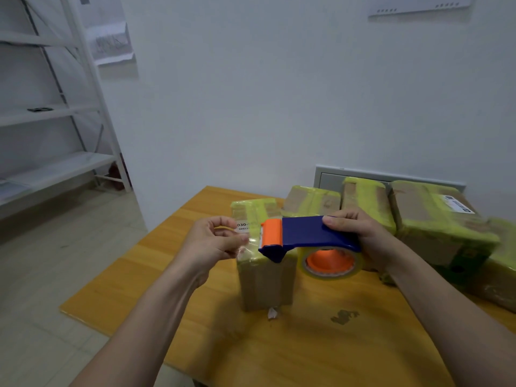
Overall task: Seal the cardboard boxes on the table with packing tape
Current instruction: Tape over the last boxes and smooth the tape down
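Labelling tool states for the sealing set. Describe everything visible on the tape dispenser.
The tape dispenser is hand-held and looks plastic: dark blue body, orange front piece, and a roll of clear tape on an orange hub underneath. It is held roughly level over the small box on the wooden table, front pointing left. The right hand wraps its grip end. The left hand appears to pinch the tape end drawn out at the orange front. No blade can be made out.

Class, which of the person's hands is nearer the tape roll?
Right. The right hand grips the dispenser just above the tape roll; the left hand pinches loose tape beyond the dispenser's orange front end.
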